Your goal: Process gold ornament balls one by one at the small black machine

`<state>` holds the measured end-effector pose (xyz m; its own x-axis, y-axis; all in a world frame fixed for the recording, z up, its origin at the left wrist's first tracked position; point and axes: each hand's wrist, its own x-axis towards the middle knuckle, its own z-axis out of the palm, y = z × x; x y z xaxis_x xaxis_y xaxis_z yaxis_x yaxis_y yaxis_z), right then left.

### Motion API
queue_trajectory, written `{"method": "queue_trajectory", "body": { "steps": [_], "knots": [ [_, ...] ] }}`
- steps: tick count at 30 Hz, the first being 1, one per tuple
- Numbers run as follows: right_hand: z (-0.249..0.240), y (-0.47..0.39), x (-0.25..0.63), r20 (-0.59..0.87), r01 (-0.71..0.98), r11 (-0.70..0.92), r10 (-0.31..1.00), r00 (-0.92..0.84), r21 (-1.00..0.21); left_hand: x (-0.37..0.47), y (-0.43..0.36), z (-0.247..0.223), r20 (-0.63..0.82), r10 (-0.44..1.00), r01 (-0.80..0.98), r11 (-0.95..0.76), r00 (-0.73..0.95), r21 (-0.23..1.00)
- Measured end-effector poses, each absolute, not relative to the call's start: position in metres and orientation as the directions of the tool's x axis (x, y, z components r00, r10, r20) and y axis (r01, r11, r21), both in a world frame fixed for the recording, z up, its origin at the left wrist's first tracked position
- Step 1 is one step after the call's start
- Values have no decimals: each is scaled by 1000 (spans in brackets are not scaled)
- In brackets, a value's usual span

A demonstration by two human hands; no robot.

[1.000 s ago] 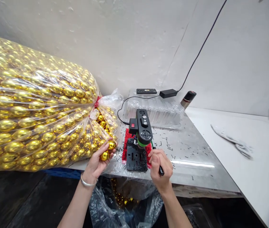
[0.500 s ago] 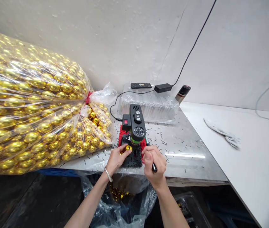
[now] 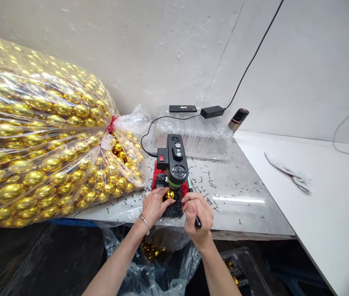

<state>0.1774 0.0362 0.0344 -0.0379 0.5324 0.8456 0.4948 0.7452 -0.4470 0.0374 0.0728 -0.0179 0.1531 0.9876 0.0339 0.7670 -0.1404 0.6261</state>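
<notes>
Between the thumb and fingers of my left hand (image 3: 156, 205) is a shiny gold ball (image 3: 170, 194), held under the head of a small black bench machine (image 3: 177, 158). My right hand (image 3: 199, 216) is wrapped round the machine's black-ended lever handle (image 3: 198, 222), low on its right side. The machine has a red switch (image 3: 162, 158) on its left and stands on a red mat (image 3: 185, 189) littered with black shavings. Part of the ball is hidden by my fingers and the machine head.
A large clear bag of gold balls (image 3: 35, 156) fills the left. Behind the machine are a clear plastic tray (image 3: 192, 142), a power adapter (image 3: 212, 112) and a tilted bottle (image 3: 238, 120). A glove (image 3: 288, 172) lies right. An open plastic bag (image 3: 152, 269) hangs below the table edge.
My left hand has moved the gold ball slightly right, in under the machine head. My right hand keeps its grip on the lever, and the view has shifted a little.
</notes>
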Motion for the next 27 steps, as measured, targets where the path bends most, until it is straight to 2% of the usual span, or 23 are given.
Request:
{"method": "queue_trajectory", "body": {
  "steps": [4, 9, 15, 19, 24, 27],
  "knots": [
    [18, 35, 179, 840, 495, 746, 540, -58, -446, 38, 74, -16, 1, 986, 801, -138, 169, 583],
    [-5, 39, 182, 868, 519, 773, 484, -112, -364, 38, 75, -15, -23, 984, 810, -131, 175, 571],
    [-24, 45, 180, 900, 533, 773, 434, -47, -345, 39, 75, -17, -18, 985, 808, -128, 169, 576],
    [-30, 46, 178, 904, 533, 768, 428, -16, -354, 39, 75, -18, -19, 986, 813, -125, 164, 568],
    [-34, 48, 181, 899, 568, 778, 414, -141, -269, 38, 75, -17, -26, 986, 810, -119, 164, 574],
    [-21, 46, 181, 900, 561, 782, 413, -139, -272, 39, 77, -18, -31, 987, 807, -112, 159, 580]
  ]
}}
